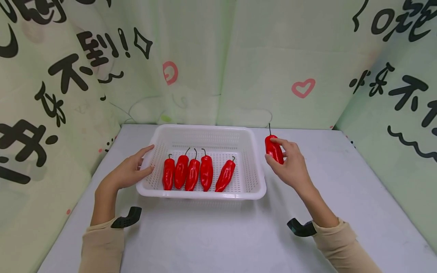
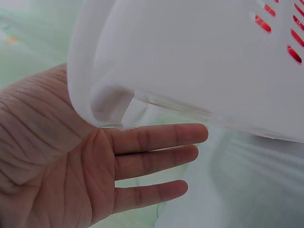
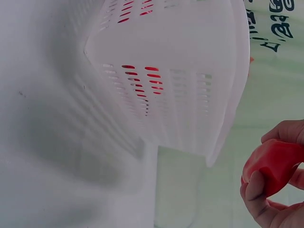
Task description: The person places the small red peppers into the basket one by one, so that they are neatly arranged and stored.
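Note:
My right hand (image 1: 290, 161) grips a glossy red pepper (image 1: 274, 149) between thumb and fingers, just beyond the right end of a white plastic basket (image 1: 256, 195). The stem points up in the head view. In the right wrist view the pepper (image 3: 268, 166) appears at the right edge, apart from the basket. My left hand (image 1: 128, 170) touches the basket's left rim with thumb and a finger. The left wrist view shows three straight fingers (image 2: 152, 161) below the rim; the rest is hidden by the basket. Several red peppers (image 1: 206, 172) lie side by side in the basket.
The basket stands on a white table (image 1: 211, 235) towards its back edge. Pale green curtains (image 1: 205, 57) with black lettering and pink hearts hang behind and on both sides. A black wrist mount (image 1: 128, 218) sits on the left sleeve, another (image 1: 302, 228) on the right.

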Demonstrator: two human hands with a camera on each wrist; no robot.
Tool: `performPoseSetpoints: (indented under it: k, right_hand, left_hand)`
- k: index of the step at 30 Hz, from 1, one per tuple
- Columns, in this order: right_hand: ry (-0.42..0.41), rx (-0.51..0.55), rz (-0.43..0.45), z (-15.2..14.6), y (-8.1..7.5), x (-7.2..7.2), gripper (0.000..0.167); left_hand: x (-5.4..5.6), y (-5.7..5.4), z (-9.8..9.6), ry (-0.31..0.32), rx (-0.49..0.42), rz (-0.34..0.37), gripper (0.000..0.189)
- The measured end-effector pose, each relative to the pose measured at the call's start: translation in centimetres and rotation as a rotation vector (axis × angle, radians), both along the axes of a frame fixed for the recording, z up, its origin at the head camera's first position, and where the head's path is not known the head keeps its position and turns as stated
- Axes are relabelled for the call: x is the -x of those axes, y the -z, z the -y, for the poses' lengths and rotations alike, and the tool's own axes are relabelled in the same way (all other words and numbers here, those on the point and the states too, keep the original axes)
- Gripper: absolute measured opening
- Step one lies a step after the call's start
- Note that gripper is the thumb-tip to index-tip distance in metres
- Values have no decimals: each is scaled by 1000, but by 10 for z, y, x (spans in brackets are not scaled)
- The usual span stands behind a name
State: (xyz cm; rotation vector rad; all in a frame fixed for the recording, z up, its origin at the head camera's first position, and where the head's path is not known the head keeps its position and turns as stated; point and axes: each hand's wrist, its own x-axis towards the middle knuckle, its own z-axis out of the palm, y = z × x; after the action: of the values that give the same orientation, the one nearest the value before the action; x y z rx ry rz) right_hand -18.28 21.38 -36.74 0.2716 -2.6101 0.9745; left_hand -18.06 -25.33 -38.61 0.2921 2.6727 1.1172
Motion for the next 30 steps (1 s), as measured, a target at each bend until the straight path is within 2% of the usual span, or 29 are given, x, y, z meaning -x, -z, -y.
performPoseSetpoints:
  k: [14, 22, 30]
  right_hand:
    - [-58, -1, 20, 23, 0, -4, 66]
    - [-93, -44, 63, 36, 0, -8, 67]
    - [-77, -83, 98, 41, 0, -10, 66]
  left_hand:
    - [0, 1, 0, -7, 3, -4, 81]
    - [-1, 3, 2, -14, 7, 4, 81]
    - [0, 1, 1, -11, 7, -2, 80]
